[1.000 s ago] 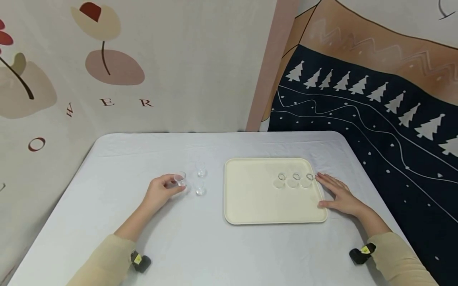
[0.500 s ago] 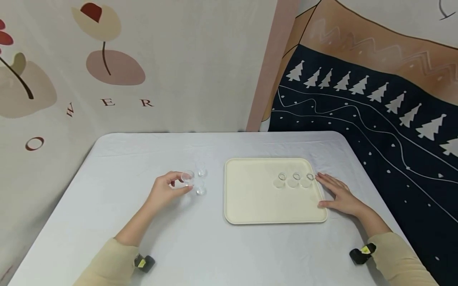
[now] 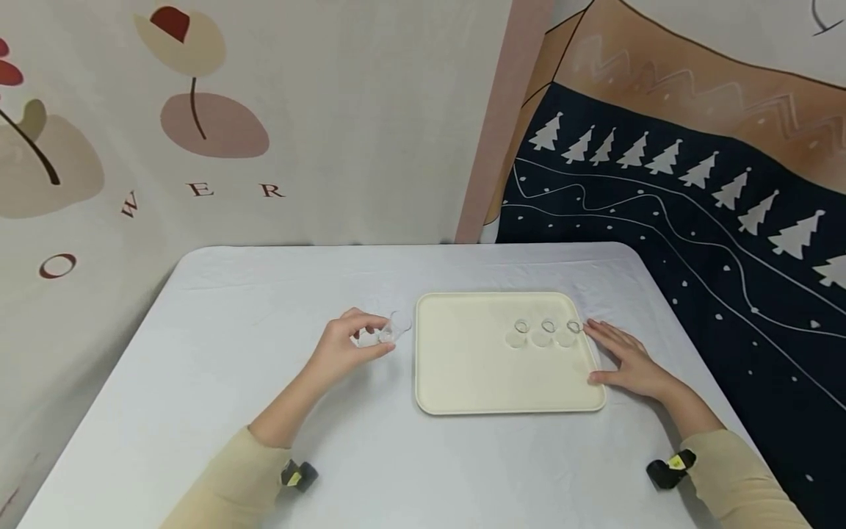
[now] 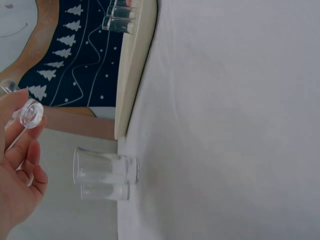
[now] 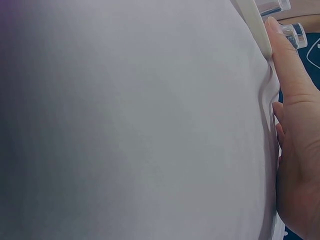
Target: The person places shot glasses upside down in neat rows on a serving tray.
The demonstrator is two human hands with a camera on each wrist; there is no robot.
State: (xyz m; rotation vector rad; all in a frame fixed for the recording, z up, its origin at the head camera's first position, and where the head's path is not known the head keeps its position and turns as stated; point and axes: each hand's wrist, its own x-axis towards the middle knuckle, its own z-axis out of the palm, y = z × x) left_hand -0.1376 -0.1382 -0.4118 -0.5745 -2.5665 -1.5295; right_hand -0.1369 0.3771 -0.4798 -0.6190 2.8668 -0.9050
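Observation:
My left hand (image 3: 345, 345) pinches a small clear shot glass (image 3: 398, 325) between thumb and fingers, just left of the tray. The glass is tilted, its mouth turned toward the tray; its thick base (image 4: 31, 114) shows in the left wrist view. Two more shot glasses (image 4: 100, 167) stand upright on the table, mostly hidden behind the hand in the head view. My right hand (image 3: 628, 367) lies with extended fingers at the right edge of the cream tray (image 3: 489, 386), its thumb (image 5: 282, 50) at the rim. Three shot glasses (image 3: 543, 336) stand upside down in a row on the tray.
A white cloth covers the table (image 3: 396, 455). Behind it hang a pale printed curtain (image 3: 370, 132) and a dark cloth with white trees (image 3: 661, 220). A black wrist camera (image 3: 300, 476) sits at the left sleeve.
My left hand has moved right with the shot glass, past the two standing ones, to near the tray. The glass has gone from upright to tilted. My right hand stays in place.

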